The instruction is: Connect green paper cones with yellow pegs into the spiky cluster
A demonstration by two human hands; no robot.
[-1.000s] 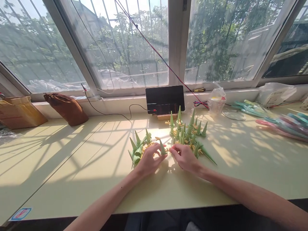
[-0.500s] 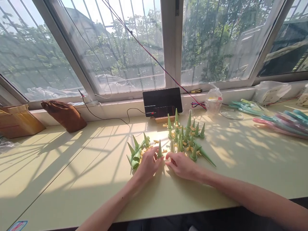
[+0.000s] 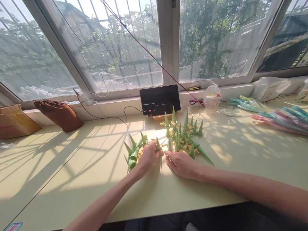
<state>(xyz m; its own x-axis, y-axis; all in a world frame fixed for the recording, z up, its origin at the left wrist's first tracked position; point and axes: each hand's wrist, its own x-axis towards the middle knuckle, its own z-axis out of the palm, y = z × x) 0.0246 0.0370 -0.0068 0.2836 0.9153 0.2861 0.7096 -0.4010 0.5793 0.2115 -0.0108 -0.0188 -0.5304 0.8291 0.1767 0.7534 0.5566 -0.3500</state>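
My left hand [image 3: 148, 156] is closed around the base of a small green cone [image 3: 158, 145], which points upward between its fingertips. Close by on its right, my right hand [image 3: 181, 163] has its fingers curled together, and whatever lies in them is hidden. Just behind those fingers stands another green cone [image 3: 170, 146]. Left of my left hand lies a cluster of green cones and tubes [image 3: 132, 152] with yellow branching pieces among them. Beyond my right hand, several upright green cones [image 3: 186, 123] stand grouped with small yellow connectors; a long cone [image 3: 204, 154] lies on its side.
A black tablet [image 3: 160, 99] leans on a wooden stand at the back of the pale table [image 3: 79, 192]. On the left sit a brown pouch [image 3: 59, 114] and a cardboard box [image 3: 18, 120]. A bagged cup [image 3: 212, 99] and plastic-wrapped pieces [image 3: 284, 120] are at right.
The view has shifted slightly, so things sit a little further left. My left fingers have closed further around the cone's base. My right hand stays nearly in place beside it.
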